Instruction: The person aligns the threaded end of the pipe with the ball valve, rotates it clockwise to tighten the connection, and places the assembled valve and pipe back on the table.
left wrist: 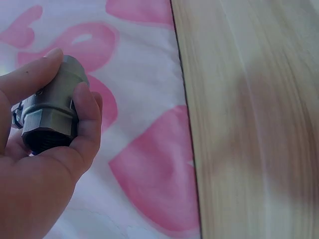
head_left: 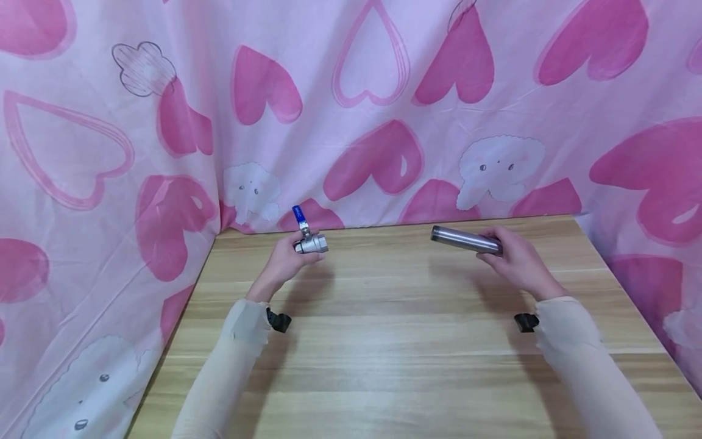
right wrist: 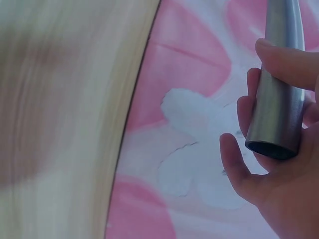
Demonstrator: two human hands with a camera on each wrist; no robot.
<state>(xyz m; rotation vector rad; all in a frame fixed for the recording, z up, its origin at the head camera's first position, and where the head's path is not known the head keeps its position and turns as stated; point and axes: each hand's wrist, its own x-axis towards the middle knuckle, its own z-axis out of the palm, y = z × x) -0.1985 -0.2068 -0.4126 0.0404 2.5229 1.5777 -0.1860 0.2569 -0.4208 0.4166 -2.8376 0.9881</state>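
My left hand grips a metal ball valve above the table, thumb and fingers around its body. A blue lever handle sticks up from the valve. In the left wrist view the hexagonal end of the valve shows a dark threaded opening. On the other side, my right hand holds a steel pipe, its far end threaded and pointing left toward the valve. The right wrist view shows the thumb lying across the pipe, with its hollow near end by the palm. A wide gap separates valve and pipe.
The wood-grain table spreads beneath both hands, which cast shadows on it. A pink curtain with hearts and white cartoon figures hangs along its back and sides. Black straps sit at both wrists, by the light sleeves.
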